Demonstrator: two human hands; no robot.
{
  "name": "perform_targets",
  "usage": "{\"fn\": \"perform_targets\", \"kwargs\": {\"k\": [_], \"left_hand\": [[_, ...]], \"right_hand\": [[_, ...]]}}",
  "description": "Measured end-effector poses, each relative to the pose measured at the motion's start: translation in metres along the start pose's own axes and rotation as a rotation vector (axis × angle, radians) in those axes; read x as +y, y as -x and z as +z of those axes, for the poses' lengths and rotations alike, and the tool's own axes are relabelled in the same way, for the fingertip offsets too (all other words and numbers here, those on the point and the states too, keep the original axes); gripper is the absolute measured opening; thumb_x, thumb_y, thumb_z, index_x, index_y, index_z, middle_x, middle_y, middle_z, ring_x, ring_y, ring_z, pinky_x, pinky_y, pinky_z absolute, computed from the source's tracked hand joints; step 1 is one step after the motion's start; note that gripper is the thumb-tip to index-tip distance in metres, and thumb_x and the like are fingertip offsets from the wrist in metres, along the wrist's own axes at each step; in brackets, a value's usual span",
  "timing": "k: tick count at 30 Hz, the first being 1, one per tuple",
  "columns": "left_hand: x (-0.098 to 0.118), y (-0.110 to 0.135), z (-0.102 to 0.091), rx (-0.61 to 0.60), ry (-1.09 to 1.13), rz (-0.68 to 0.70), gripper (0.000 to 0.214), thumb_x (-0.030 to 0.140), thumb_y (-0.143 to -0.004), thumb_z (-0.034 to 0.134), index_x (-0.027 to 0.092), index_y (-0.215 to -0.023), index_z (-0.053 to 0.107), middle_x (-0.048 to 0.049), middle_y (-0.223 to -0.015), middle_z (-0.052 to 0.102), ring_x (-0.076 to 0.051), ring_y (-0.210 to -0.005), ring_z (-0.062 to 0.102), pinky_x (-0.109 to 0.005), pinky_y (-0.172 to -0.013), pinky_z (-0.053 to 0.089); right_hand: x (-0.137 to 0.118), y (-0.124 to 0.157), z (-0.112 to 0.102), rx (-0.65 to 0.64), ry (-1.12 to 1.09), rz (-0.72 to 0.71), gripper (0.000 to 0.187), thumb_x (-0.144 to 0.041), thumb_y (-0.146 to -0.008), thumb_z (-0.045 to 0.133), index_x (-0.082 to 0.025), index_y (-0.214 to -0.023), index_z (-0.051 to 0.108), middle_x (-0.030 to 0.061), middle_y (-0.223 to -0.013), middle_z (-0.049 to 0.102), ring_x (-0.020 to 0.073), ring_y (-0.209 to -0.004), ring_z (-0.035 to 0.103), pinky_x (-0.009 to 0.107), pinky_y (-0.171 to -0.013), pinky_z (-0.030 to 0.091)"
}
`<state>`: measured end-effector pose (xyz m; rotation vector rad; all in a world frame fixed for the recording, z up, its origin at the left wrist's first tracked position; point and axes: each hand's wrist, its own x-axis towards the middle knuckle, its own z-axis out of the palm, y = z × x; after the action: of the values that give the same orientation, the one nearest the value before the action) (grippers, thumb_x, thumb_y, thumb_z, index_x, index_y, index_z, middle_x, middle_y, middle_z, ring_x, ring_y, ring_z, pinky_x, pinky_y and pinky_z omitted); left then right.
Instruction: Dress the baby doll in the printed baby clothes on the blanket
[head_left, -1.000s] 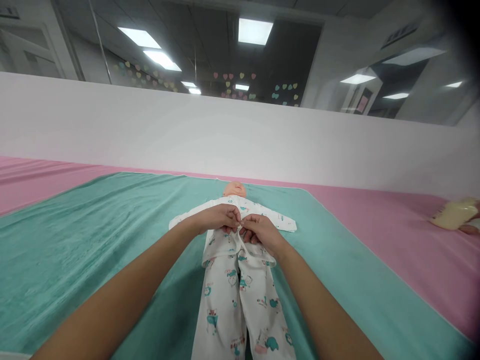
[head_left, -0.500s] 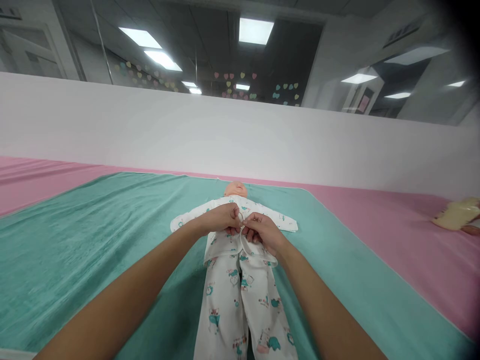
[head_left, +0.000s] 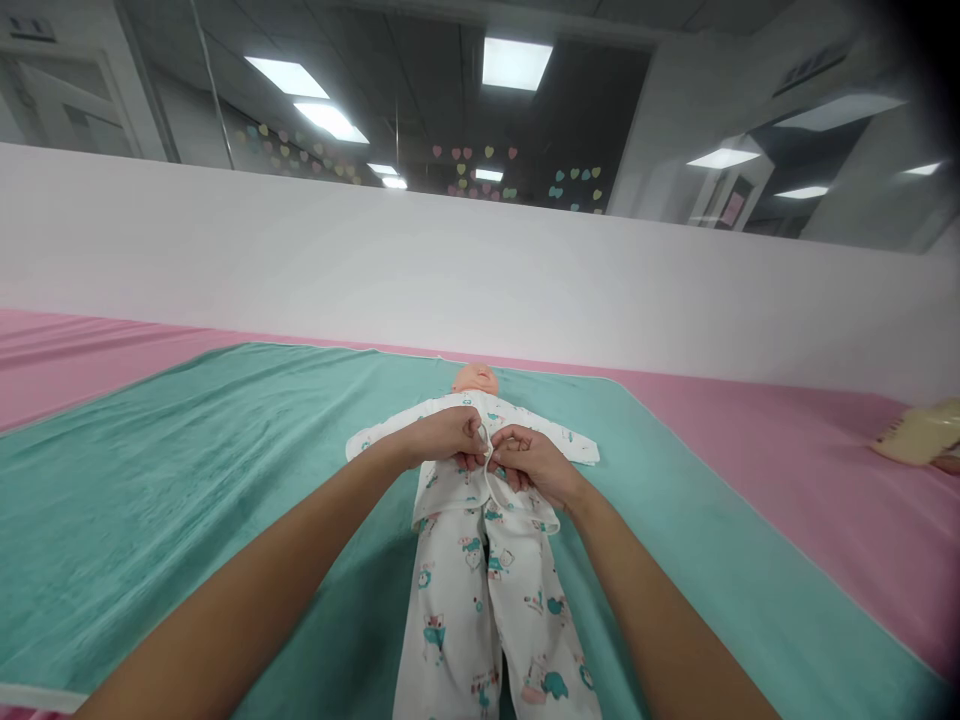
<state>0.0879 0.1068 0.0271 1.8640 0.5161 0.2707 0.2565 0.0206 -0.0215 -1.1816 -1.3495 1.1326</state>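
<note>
A baby doll [head_left: 475, 379] lies on its back, head away from me, dressed in a white printed top [head_left: 450, 490] and matching trousers [head_left: 450, 590]. Both sleeves stretch out to the sides. Over the middle of its chest, my left hand [head_left: 450, 436] is closed, pinching a thin white tie string [head_left: 488, 450] at the top's front. Just beside it, my right hand [head_left: 536, 462] is also closed, thumb and forefinger together on the same string. Part of the string hangs down over the top's front edge. My fingers hide where it is fastened.
Under the doll is a green blanket [head_left: 225, 480] spread on a pink sheet [head_left: 795, 460]. A low white wall [head_left: 375, 270] runs behind, with dark glass above it. At the far right lies a pale yellow object [head_left: 919, 434], partly out of frame.
My right hand has shifted slightly to the right, and more of the string shows between the hands. The whole view has moved a little.
</note>
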Motion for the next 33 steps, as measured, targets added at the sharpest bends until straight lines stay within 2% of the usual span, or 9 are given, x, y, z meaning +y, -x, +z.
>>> {"fn": "perform_targets", "kwargs": {"k": [5,9,16,26,30,33], "left_hand": [[-0.003,0.0,-0.003,-0.039,0.016,0.026,0.032,0.031,-0.069,0.064,0.019,-0.068,0.035,-0.001,-0.064,0.062,-0.014,-0.06,0.059,-0.026,-0.056,0.047],[-0.001,0.0,-0.002,-0.023,0.016,0.005,0.03,0.029,-0.069,0.064,0.018,-0.068,0.035,-0.0006,-0.064,0.062,-0.013,-0.059,0.059,-0.025,-0.056,0.047],[0.0,-0.001,0.001,0.016,-0.011,-0.01,0.025,0.022,-0.069,0.06,0.019,-0.067,0.035,0.0015,-0.059,0.06,-0.013,-0.057,0.059,-0.022,-0.053,0.046],[0.005,0.0,0.007,0.046,-0.175,-0.023,0.024,0.019,-0.071,0.054,0.019,-0.063,0.031,0.0027,-0.053,0.056,-0.011,-0.051,0.055,-0.019,-0.046,0.041],[0.009,0.002,0.01,0.039,-0.283,0.006,0.022,0.027,-0.076,0.049,0.02,-0.066,0.031,0.002,-0.056,0.058,-0.012,-0.052,0.055,-0.021,-0.048,0.042],[0.008,0.001,0.015,0.111,-0.44,-0.022,0.023,0.037,-0.076,0.049,0.021,-0.069,0.033,0.0021,-0.055,0.057,-0.014,-0.051,0.054,-0.022,-0.044,0.037]], "right_hand": [[0.0,0.001,-0.003,-0.011,0.09,-0.009,0.029,-0.034,-0.072,0.061,-0.018,-0.094,0.054,0.0009,-0.068,0.065,0.005,-0.035,0.042,0.018,-0.034,0.028],[0.0,0.002,-0.005,-0.015,0.197,0.017,0.03,-0.036,-0.072,0.061,-0.019,-0.096,0.053,-0.0012,-0.063,0.063,0.0055,-0.034,0.042,0.016,-0.032,0.026],[-0.002,0.001,-0.001,0.023,0.268,0.032,0.026,-0.034,-0.073,0.059,-0.023,-0.095,0.051,-0.0044,-0.061,0.061,0.0063,-0.033,0.041,0.017,-0.032,0.031],[0.004,0.0,0.002,0.056,0.312,0.005,0.022,-0.03,-0.073,0.056,-0.023,-0.093,0.051,-0.0054,-0.058,0.059,0.0065,-0.034,0.041,0.018,-0.032,0.033],[0.002,0.0,0.004,0.062,0.329,0.006,0.021,-0.027,-0.072,0.053,-0.023,-0.093,0.052,-0.0058,-0.059,0.058,0.0064,-0.035,0.041,0.018,-0.033,0.035],[0.0,0.001,0.004,0.053,0.32,-0.002,0.022,-0.021,-0.069,0.051,-0.023,-0.09,0.052,-0.0063,-0.059,0.057,0.0066,-0.036,0.042,0.018,-0.034,0.036]]}}
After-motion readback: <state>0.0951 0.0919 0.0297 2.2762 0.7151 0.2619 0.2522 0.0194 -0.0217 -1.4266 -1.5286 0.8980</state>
